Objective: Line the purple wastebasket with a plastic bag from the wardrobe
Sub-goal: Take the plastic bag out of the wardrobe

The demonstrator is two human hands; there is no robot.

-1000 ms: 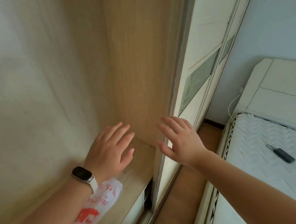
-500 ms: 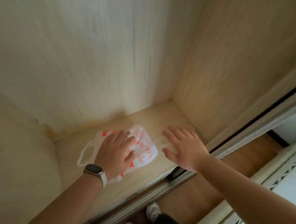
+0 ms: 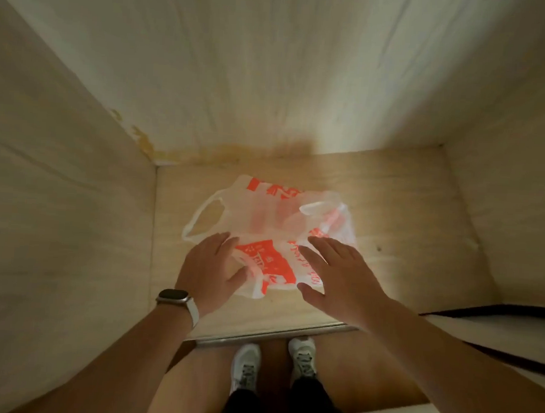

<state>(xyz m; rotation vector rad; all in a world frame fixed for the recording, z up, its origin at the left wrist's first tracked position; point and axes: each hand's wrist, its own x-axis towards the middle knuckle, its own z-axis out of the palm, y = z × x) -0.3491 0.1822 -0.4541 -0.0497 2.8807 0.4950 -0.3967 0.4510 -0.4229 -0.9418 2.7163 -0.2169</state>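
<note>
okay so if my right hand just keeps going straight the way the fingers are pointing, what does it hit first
Most likely the plastic bag. The right hand is open, fingers aimed at the bag's right part on the wardrobe shelf. Whether the fingertips already touch it is unclear from this angle.

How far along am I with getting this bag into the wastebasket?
Early. Done: the wardrobe is open and the plastic bag is found, lying flat on the shelf. In hand: your left hand is on the bag's near edge, your right hand open just above it; neither has gripped yet. Left: lift it, carry it out, line the wastebasket, which isn't in view.
</note>
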